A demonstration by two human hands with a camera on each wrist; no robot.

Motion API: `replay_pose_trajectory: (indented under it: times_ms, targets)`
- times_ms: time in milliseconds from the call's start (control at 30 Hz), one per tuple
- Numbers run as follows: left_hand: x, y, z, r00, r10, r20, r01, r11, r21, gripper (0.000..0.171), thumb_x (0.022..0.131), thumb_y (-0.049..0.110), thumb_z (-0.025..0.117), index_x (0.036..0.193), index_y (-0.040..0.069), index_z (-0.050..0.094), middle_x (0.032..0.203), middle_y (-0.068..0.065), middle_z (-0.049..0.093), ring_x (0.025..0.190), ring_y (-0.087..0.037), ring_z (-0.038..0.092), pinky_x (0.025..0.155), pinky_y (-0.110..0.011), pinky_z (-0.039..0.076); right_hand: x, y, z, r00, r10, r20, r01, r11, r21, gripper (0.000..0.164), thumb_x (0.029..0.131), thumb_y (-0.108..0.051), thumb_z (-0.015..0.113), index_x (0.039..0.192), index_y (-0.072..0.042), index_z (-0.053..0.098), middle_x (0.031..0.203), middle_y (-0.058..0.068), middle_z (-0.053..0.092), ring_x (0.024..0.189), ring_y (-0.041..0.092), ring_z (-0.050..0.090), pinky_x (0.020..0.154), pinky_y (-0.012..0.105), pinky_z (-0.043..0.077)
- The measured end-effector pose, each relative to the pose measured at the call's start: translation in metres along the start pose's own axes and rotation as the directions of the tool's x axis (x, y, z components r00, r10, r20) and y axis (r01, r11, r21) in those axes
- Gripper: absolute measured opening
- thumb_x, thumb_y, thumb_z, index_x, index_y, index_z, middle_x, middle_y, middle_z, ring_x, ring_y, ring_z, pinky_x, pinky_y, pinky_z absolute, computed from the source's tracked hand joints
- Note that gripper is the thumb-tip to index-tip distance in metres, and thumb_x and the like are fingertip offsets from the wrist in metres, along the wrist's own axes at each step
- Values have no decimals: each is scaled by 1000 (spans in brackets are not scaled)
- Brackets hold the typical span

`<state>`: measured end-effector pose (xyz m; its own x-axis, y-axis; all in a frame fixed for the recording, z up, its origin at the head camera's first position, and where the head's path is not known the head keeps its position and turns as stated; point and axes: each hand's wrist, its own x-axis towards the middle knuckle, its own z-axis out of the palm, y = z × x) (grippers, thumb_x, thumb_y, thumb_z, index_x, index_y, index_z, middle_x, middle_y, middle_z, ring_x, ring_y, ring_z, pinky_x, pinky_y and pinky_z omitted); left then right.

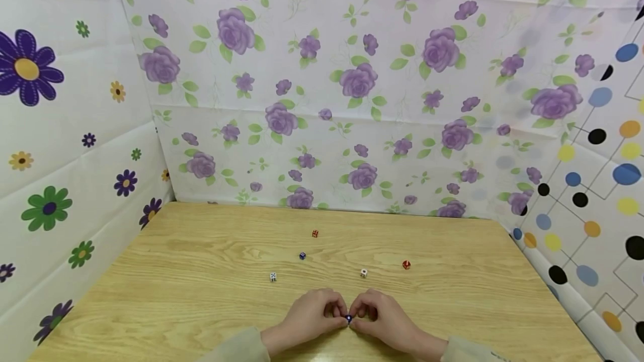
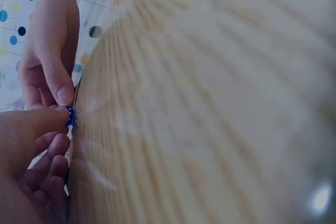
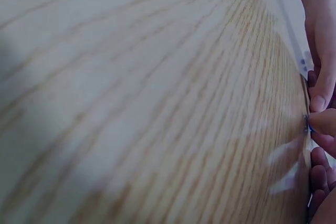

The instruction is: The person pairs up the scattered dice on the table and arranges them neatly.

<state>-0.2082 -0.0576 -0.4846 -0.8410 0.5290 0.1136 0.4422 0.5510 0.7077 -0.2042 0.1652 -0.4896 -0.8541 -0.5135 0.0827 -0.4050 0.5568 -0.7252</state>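
Observation:
A small blue die [image 1: 349, 319] with white pips is at the table's near side, between the fingertips of both hands. My left hand [image 1: 314, 314] pinches it from the left with thumb and fingers. From the other side my right hand [image 1: 384, 320] pinches it too, thumb near thumb. In the left wrist view the blue die [image 2: 70, 116] shows beside the left thumb, low over the wood. The right wrist view has only a sliver of the die [image 3: 309, 123] by the right thumb; fingers hide the rest.
Beyond the hands lie a white die [image 1: 273, 277], another white die [image 1: 364, 274], a second blue die [image 1: 302, 256], a red die [image 1: 315, 233] and another red die [image 1: 406, 265]. The wooden table [image 1: 201, 256] meets patterned cloth walls at the back and both sides.

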Motion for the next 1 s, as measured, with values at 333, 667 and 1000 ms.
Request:
replay_pose_trajectory:
  times_ms: [333, 667, 1000]
  targets:
    - [18, -14, -53, 975, 87, 206, -78, 996, -52, 15, 91, 18, 71, 105, 12, 70, 92, 5, 69, 79, 2, 60, 73, -18, 50, 0, 1, 4, 1000, 8, 6, -9, 1000, 21, 10, 88, -36, 74, 92, -29, 69, 86, -8, 59, 72, 1, 47, 64, 19, 40]
    - [51, -38, -114, 984, 126, 126, -151, 967, 207, 18, 94, 13, 67, 111, 8, 68, 105, -8, 70, 88, -15, 65, 77, -27, 53, -1, 2, 1, 1000, 18, 8, -18, 999, 34, 10, 88, -36, 74, 92, -29, 69, 87, -6, 59, 72, 2, 46, 63, 20, 39]
    - [62, -74, -122, 988, 23, 154, -59, 969, 238, 14, 91, 4, 66, 105, 7, 69, 103, -8, 63, 89, -15, 60, 79, -29, 52, -1, 2, 0, 1000, 19, 9, -20, 999, 45, 10, 87, -36, 74, 92, -29, 69, 87, -7, 59, 72, 2, 46, 64, 20, 40]
